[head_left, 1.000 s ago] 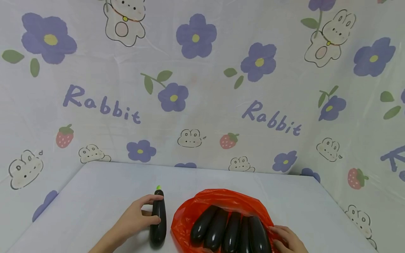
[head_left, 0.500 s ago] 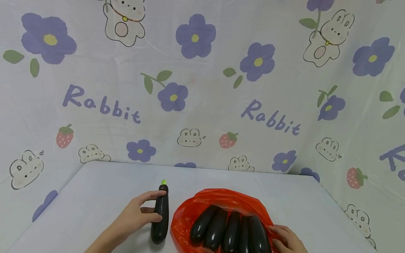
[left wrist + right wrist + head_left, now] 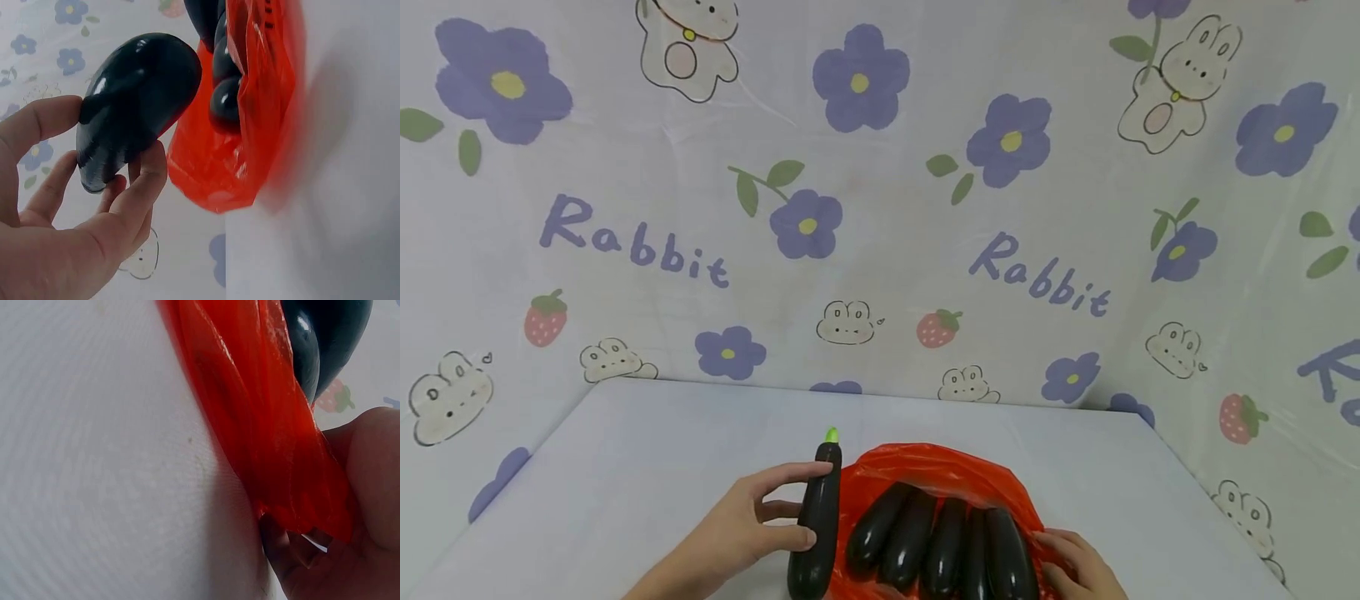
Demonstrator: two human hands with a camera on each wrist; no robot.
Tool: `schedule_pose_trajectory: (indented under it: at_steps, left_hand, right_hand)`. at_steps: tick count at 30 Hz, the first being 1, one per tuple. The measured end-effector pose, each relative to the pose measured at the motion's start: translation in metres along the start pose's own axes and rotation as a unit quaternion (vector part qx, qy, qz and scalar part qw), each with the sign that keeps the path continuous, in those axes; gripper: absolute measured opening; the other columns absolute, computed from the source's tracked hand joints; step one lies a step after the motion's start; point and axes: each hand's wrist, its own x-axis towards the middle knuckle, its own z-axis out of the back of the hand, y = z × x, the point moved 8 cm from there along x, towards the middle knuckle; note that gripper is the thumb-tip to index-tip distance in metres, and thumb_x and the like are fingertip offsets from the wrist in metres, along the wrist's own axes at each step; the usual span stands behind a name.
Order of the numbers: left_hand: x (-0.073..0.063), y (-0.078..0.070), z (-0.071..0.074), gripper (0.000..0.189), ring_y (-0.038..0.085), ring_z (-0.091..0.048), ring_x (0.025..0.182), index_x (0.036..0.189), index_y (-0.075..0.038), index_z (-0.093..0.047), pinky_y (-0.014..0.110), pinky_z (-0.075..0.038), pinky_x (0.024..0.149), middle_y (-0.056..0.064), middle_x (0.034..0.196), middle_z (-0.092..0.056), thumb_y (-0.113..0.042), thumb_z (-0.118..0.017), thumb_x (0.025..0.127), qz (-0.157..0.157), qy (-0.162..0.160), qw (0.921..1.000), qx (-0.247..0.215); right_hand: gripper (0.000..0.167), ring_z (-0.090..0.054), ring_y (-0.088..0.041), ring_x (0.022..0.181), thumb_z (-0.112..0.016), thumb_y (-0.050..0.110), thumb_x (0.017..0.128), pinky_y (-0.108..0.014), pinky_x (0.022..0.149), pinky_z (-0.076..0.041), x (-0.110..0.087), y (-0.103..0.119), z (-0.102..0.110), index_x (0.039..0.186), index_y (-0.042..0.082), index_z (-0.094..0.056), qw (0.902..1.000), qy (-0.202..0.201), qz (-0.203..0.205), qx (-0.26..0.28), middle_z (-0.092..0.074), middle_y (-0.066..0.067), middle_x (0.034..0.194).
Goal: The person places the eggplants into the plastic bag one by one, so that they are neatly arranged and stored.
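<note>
A dark, glossy eggplant (image 3: 820, 525) with a bright green stem end is pinched between the thumb and fingers of my left hand (image 3: 737, 521). It stands nearly upright, stem away from me, overlapping the left edge of a red plastic bag (image 3: 925, 457) in the head view. Several more eggplants (image 3: 943, 550) lie side by side in the bag's open mouth. At the bag's right side, my right hand (image 3: 1082, 567) grips the plastic rim. The right wrist view shows the gathered red plastic (image 3: 281, 456) between that hand's thumb and fingers.
Bag and hands are over a white table (image 3: 700, 433). Behind it hangs a pale curtain (image 3: 880, 192) printed with purple flowers, rabbits and strawberries, which continues along both sides.
My left hand has carried the eggplant rightward, from beside the bag to its left edge, and the eggplant now looks larger. My right hand keeps its grip on the bag.
</note>
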Motion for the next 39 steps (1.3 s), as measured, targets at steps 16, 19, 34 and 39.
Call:
schedule_pose_trajectory:
  at_steps: [16, 19, 34, 39]
  left_hand:
    - [0.017, -0.002, -0.059, 0.054, 0.03, -0.061, 0.096, 0.129, -0.017, -0.066, 0.047, -0.057, 0.076, 0.009, 0.12, -0.059, 0.0, -0.075, 0.079, -0.018, 0.071, 0.9967, 0.033]
    - [0.021, -0.002, -0.069, 0.052, 0.029, -0.063, 0.091, 0.127, -0.017, -0.068, 0.046, -0.058, 0.074, 0.006, 0.115, -0.061, 0.0, -0.076, 0.078, -0.009, 0.074, 0.9962, 0.045]
    - [0.037, -0.003, -0.099, 0.049, 0.021, -0.067, 0.08, 0.118, -0.018, -0.073, 0.043, -0.058, 0.074, -0.002, 0.108, -0.065, 0.001, -0.077, 0.074, 0.021, 0.117, 0.9865, 0.113]
    - [0.047, -0.005, -0.099, 0.046, 0.022, -0.061, 0.081, 0.117, -0.02, -0.074, 0.037, -0.056, 0.075, -0.004, 0.103, -0.063, -0.003, -0.079, 0.074, 0.012, 0.114, 0.9836, 0.139]
  right_hand:
    - [0.037, -0.056, -0.03, 0.106, -0.062, 0.007, 0.09, -0.052, 0.089, -0.051, 0.0, 0.002, 0.001, 0.127, 0.002, -0.063, 1.0, -0.003, 0.006, 0.003, -0.055, -0.014, 0.128]
    - [0.038, -0.056, -0.029, 0.106, -0.062, 0.007, 0.09, -0.053, 0.089, -0.051, 0.0, 0.001, 0.0, 0.127, 0.002, -0.063, 1.0, -0.001, 0.003, 0.002, -0.055, -0.014, 0.128]
    - [0.037, -0.056, -0.03, 0.106, -0.062, 0.007, 0.092, -0.053, 0.088, -0.051, 0.003, 0.0, 0.0, 0.128, -0.001, -0.062, 0.9997, 0.014, 0.017, -0.006, -0.054, -0.016, 0.129]
    - [0.036, -0.056, -0.031, 0.106, -0.063, 0.008, 0.092, -0.053, 0.089, -0.051, 0.004, 0.0, -0.001, 0.128, 0.0, -0.062, 0.9994, 0.02, 0.026, -0.009, -0.054, -0.016, 0.128]
